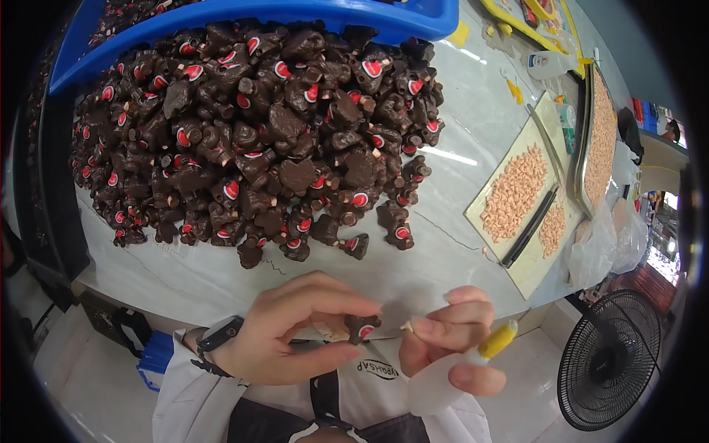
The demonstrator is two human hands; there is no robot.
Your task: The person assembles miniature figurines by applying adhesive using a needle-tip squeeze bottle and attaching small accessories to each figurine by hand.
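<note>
Dozens of dark brown figurines [284, 122] with red patches lie heaped around ten to twelve o'clock on the pale table [436, 273], on the near side of a blue tub [421, 21]. At seven o'clock the left hand [292, 332] pinches one small figurine [362, 329] between thumb and fingers; it sits at six, red patch uncovered. Just beside it, not touching, a tiny pale piece [407, 326] is held in a narrow pinch by the right hand [452, 336] at five o'clock, which also cradles a translucent squeeze bottle [436, 384], its yellow cap [498, 340] pointing toward two. Good handling probably means holding the figurine lightly by its edges, keeping the piece's free end clear of the fingertips, and angling that cap away from both. Farther right, at three o'clock, a board [528, 277] carries similar beige pieces [509, 192] beside black tweezers [530, 225].
</note>
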